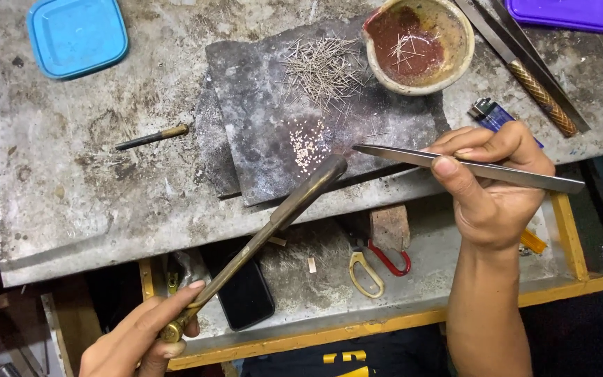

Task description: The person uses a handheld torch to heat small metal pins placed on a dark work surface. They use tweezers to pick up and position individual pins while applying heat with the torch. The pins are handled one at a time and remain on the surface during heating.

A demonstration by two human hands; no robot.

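Head view, left hand (137,338) clamped on brass torch (273,223), right hand (493,185) gripping steel tweezers (469,167), blue square lid (77,35) top-left.

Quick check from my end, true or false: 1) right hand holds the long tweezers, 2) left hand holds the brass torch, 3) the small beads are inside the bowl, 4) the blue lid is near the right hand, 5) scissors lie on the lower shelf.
1) The right hand holds the long metal tweezers. True.
2) The left hand holds the brass torch by its lower end. True.
3) The small pale beads are inside the bowl. False: they lie on the dark slab; the bowl holds red paste and a few thin wires.
4) The blue lid is near the right hand. False: it sits at the far left corner of the bench.
5) Scissors lie on the lower shelf. True.
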